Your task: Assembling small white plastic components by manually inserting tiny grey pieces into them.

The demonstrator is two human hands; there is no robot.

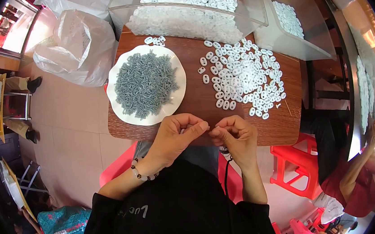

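My left hand [178, 133] and my right hand [238, 139] are raised close together above the near edge of the brown table [195, 78]. Thumb and forefinger are pinched on each; whatever sits between the fingertips is too small to make out. Beyond my left hand, a white wavy-rimmed plate [181, 90] bears a heap of small grey rod-like pieces [146, 85]. Beyond my right hand spreads a loose pile of white oval pieces [238, 78] with paired holes. A few more white pieces [155, 40] lie behind the plate.
At the table's back stands a clear bin [255, 2] full of white pieces; another clear bin [320, 45] is right of it. A thin stick [288, 107] lies by the right edge. Plastic bags [77, 46] are at left, a red stool [296, 169] at right, near another person's arm [359, 163].
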